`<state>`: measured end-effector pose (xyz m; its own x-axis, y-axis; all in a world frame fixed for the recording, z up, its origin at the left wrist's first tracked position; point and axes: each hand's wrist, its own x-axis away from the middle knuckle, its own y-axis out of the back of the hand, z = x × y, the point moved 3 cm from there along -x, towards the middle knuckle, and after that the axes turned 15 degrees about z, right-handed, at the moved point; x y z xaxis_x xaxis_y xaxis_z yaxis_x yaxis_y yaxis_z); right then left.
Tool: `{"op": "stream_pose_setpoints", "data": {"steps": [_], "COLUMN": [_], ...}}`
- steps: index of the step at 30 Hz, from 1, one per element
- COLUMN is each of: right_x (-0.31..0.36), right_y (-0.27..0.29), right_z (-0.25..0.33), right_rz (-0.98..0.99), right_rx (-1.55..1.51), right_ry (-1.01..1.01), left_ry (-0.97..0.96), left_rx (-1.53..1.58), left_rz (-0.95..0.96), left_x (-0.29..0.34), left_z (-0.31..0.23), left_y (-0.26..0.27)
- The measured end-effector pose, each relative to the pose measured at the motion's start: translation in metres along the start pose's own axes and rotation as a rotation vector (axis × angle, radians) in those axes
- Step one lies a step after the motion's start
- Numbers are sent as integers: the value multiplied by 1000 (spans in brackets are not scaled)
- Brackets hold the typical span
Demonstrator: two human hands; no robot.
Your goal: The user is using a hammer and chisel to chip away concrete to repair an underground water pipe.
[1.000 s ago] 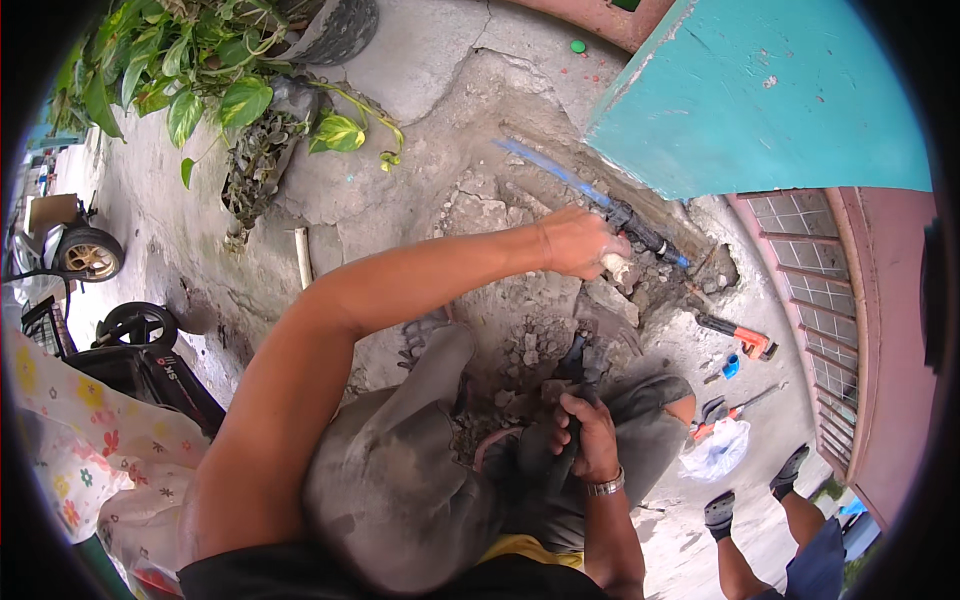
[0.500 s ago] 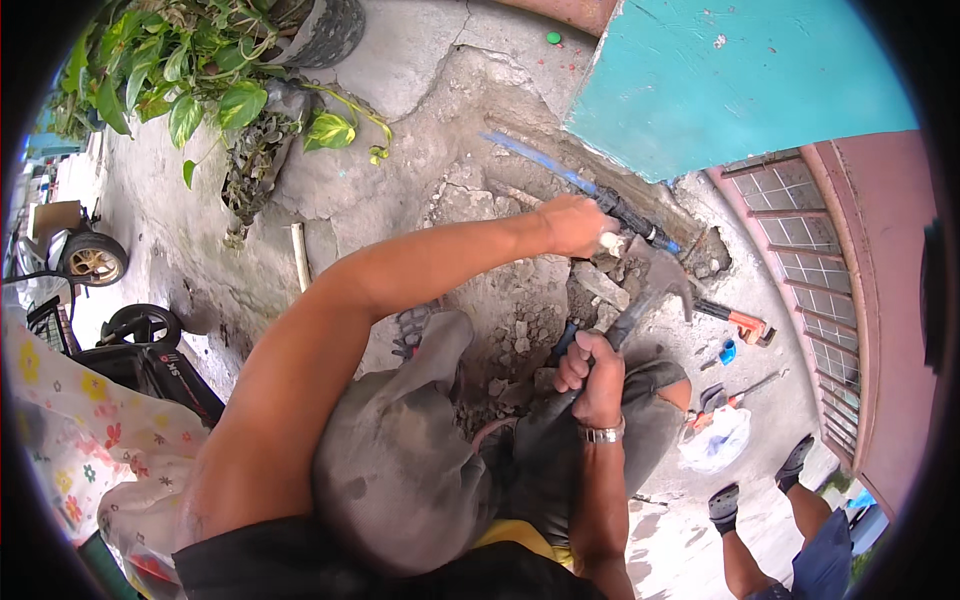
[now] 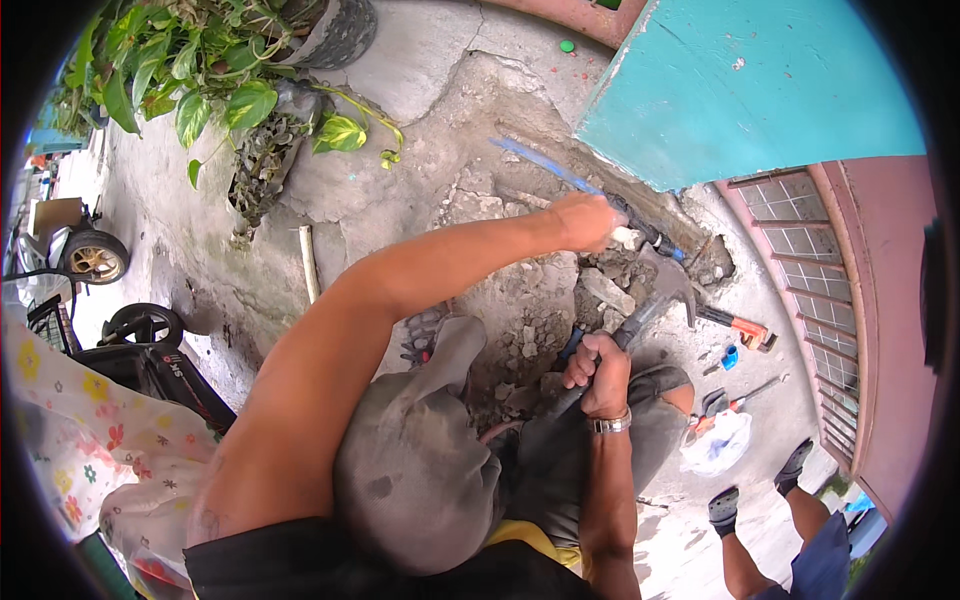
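Observation:
A claw hammer (image 3: 655, 300) is gripped by its dark handle in my right hand (image 3: 605, 375), its head raised over the broken rubble. My left hand (image 3: 588, 222) is closed beside a black pipe fitting (image 3: 655, 238) on a blue pipe (image 3: 545, 163) lying in the dug trench. A pale chunk (image 3: 627, 238) shows at my left fingertips; whether the fingers grip it or the fitting is hidden. Between my knees lie loose concrete pieces (image 3: 606, 291) and dirt.
On the right lie an orange pipe wrench (image 3: 745, 327), a blue pipe fitting (image 3: 730, 356) and a plastic bag (image 3: 722, 445). Another person's shoes (image 3: 724, 508) are beyond. A turquoise panel (image 3: 750, 90) overhangs the trench; a potted plant (image 3: 335, 35) stands far left.
The whole view has shifted slightly. My left hand remains by the fitting, turned a little, and the hammer stays in my right hand at nearly the same place.

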<state>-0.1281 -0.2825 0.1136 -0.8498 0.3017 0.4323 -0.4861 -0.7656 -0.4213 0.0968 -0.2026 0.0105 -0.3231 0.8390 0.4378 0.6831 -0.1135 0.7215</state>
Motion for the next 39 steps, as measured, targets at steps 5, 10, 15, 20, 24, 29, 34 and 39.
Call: {"op": "stream_pose_setpoints", "data": {"steps": [5,10,15,20,24,29,34,39], "right_x": [17,-9,-24,14,-22,-27,-6,-47], "right_y": [38,0,19,30,29,24,23,20], "right_z": [80,88,-53,102,114,-49,79,-20], "right_rz": [75,-199,128,-27,-29,168,-49,40], "right_rx": [136,230,134,206,-232,275,223,137], "right_ry": [112,562,-547,297,621,-561,179,12], "left_ry": [76,68,64,103,83,63,113,110], "left_rx": [5,63,49,114,60,-5,82,89], "left_rz": [6,-49,-90,-43,-49,-75,-37,18], "left_x": [7,3,4,23,7,12,17,2], "left_z": [24,17,32,25,31,23,33,21], "left_y": [-4,6,9,10,1,-1,3,-3]}}
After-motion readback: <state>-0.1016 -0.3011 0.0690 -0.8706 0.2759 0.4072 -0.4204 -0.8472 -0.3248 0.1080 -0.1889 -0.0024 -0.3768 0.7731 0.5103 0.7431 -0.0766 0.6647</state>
